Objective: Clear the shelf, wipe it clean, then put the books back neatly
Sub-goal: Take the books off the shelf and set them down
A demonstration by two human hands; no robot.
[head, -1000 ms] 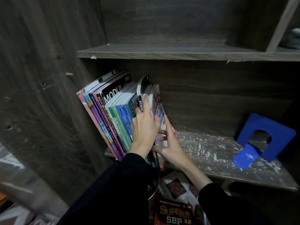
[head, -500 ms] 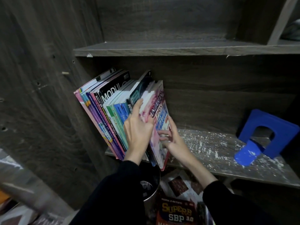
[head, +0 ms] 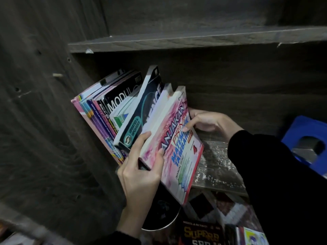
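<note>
Gripping the shelf's (head: 217, 167) pink book (head: 178, 147): left hand (head: 141, 175), right hand (head: 208, 121).

Books (head: 123, 110) stand left on the shelf (head: 217, 167), bookend (head: 304, 138) right.

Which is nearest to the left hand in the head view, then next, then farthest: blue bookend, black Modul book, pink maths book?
1. pink maths book, gripped by the left hand itself.
2. black Modul book, up and to the left.
3. blue bookend, far off to the right.

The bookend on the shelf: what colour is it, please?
The bookend is blue; the head view shows it.
</note>
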